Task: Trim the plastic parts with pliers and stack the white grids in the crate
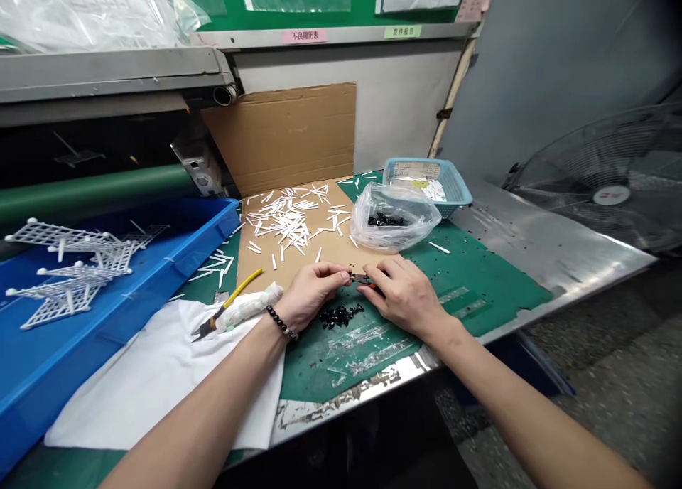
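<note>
Both hands are low at the front of the bench, close together over a small black-and-copper elongated piece point(361, 279), held at about 12 o'clock from the wrists. Its long axis runs roughly sideways, tip ends hard to tell at this size. Left hand point(314, 295), black bead bracelet point(281, 323) on the wrist, is closed in a pinch on the piece's left end. Right hand point(397, 297) is curled, fingertips closed on its right end. The hands touch the piece only; nothing stands between them.

At 6 o'clock from the piece, just below the hands, sits a loose heap of small black plastic parts point(339, 316) on a worn green bench mat point(469, 297). At 1 o'clock is a clear plastic bag point(397, 217) with black parts inside, and behind it a light blue plastic mesh basket point(426, 185). At 10 o'clock, many white plastic sticks point(285, 222) are scattered on a brown cardboard sheet point(298, 261). At 8 o'clock, yellow-handled pliers point(226, 311) lie diagonally, black nose toward lower left, beside a white cloth point(160, 382). Further out at 9 o'clock, a blue plastic tray point(122, 318) holds white plastic lattice racks point(69, 269).
</note>
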A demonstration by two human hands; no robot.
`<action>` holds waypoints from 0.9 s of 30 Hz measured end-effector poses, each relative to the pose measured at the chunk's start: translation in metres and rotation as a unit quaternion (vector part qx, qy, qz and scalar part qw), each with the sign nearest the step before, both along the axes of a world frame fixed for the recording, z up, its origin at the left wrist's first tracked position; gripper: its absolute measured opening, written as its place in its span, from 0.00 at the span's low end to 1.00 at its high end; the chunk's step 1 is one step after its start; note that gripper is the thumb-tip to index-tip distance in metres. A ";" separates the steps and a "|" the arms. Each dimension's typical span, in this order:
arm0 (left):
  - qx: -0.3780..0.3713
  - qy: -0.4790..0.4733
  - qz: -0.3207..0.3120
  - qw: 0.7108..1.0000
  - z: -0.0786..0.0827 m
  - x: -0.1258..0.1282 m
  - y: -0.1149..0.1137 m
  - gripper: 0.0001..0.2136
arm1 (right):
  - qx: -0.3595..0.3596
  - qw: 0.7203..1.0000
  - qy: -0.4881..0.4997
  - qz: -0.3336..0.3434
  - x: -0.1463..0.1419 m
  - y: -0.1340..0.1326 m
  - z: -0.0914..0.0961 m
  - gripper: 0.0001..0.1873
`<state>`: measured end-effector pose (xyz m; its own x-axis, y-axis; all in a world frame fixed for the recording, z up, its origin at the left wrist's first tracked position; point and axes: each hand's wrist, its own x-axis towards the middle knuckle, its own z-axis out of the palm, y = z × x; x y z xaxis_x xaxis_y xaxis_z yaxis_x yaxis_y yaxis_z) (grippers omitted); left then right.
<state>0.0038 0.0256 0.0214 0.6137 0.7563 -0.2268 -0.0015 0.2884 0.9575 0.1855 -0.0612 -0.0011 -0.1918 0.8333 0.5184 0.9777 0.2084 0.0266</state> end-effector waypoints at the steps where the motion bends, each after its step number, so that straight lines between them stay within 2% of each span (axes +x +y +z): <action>1: 0.005 0.002 0.002 1.000 0.000 0.000 0.000 0.14 | 0.000 1.000 -0.002 -0.002 0.000 0.000 0.000 0.19; 8: 0.038 0.014 0.006 0.999 -0.003 0.002 0.002 0.13 | 0.001 1.000 -0.003 -0.013 -0.001 -0.001 -0.001 0.19; 20: 0.043 0.034 -0.005 0.998 -0.002 0.001 0.002 0.14 | -0.027 0.999 -0.027 0.005 0.001 0.000 -0.002 0.15; 27: 0.050 0.052 -0.003 0.997 -0.005 0.002 0.004 0.13 | -0.045 0.999 0.007 0.017 0.000 0.001 -0.006 0.14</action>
